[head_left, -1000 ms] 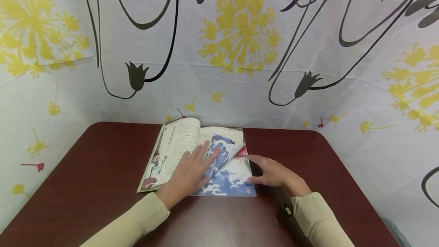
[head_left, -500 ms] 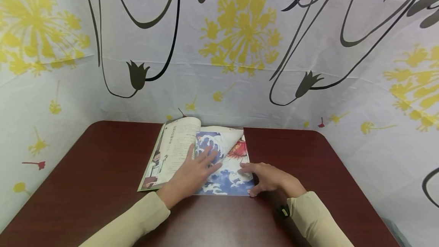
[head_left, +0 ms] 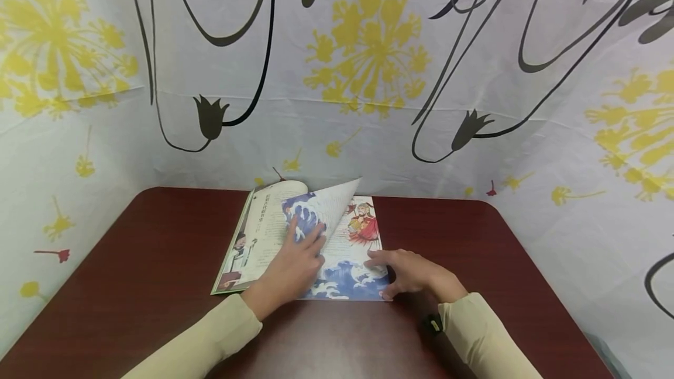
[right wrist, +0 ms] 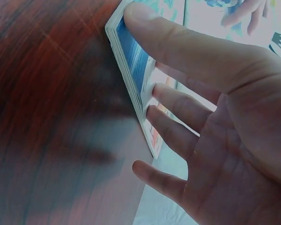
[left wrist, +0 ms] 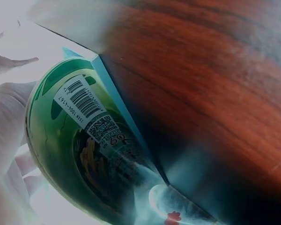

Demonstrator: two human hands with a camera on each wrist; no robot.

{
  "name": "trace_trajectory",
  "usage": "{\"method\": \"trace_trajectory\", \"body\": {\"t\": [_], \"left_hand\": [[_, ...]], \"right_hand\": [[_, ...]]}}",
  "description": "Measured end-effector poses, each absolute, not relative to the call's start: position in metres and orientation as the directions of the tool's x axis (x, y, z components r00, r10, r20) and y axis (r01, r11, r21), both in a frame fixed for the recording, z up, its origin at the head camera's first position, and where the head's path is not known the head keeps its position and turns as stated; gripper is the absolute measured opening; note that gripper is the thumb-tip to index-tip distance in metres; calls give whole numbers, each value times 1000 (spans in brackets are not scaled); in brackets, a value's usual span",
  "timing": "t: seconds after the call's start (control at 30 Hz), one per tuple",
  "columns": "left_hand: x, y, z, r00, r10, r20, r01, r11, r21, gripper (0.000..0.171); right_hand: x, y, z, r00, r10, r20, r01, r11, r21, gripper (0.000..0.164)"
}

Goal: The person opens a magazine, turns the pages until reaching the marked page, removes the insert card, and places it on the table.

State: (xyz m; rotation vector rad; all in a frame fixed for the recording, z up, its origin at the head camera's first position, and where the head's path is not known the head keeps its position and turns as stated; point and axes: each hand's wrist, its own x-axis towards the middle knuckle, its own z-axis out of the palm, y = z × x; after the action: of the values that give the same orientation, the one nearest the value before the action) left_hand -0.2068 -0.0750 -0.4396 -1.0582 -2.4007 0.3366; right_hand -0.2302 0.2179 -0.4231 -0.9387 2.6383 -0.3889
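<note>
An open magazine (head_left: pixel 358 281) lies near the table's far edge, with text, blue wave art and a red-robed figure. My left hand (head_left: pixel 293 265) rests with extended fingers on a blue-printed page (head_left: pixel 337 200), which stands partly lifted and curls toward the left. In the left wrist view, the magazine's green cover with a barcode (left wrist: pixel 82 101) bows outward beside the hand. At the magazine's lower right, my right hand (head_left: pixel 418 274) touches the edge. Its thumb (right wrist: pixel 145 16) lies at the corner, and some fingertips meet the side of the pages; the little finger is apart from it.
The dark red wooden table (head_left: pixel 147 262) surrounds the magazine. Behind it hangs a white cloth (head_left: pixel 337 127) with yellow and grey flower prints, which also encloses both sides. A dark band (head_left: pixel 434 323) sits at the right wrist, by the cream sleeve (head_left: pixel 484 332).
The curled page has swung leftward and its free corner has risen, uncovering the red-robed figure. My left hand has shifted slightly left with it. My right hand has slid down to the lower corner.
</note>
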Motion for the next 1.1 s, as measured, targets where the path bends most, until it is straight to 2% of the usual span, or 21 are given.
{"method": "trace_trajectory", "body": {"t": [0.23,0.4,0.47,0.63,0.87,0.97,1.1], "left_hand": [[-205,-74,-435,-617,719,319,617,694,-372,10],[-206,-76,-432,-638,700,319,594,712,-375,17],[-207,-77,-430,-669,677,307,578,733,-357,17],[-207,-80,-427,-764,592,256,529,802,-277,14],[-204,-81,-425,-857,482,180,462,875,-146,24],[-204,-81,-426,-882,443,162,439,896,-65,23],[-205,-82,-429,-884,437,166,441,897,-11,19]], "right_hand": [[-229,217,-422,-726,-663,-182,-594,738,-320,63],[-228,216,-421,-731,-657,-184,-582,741,-335,63],[-228,216,-422,-739,-648,-187,-570,748,-340,63],[-227,215,-423,-753,-630,-191,-549,761,-345,63],[-227,215,-423,-757,-626,-185,-548,763,-342,63],[-227,215,-423,-756,-629,-183,-551,762,-341,62],[-228,215,-423,-755,-629,-186,-552,762,-339,63]]}}
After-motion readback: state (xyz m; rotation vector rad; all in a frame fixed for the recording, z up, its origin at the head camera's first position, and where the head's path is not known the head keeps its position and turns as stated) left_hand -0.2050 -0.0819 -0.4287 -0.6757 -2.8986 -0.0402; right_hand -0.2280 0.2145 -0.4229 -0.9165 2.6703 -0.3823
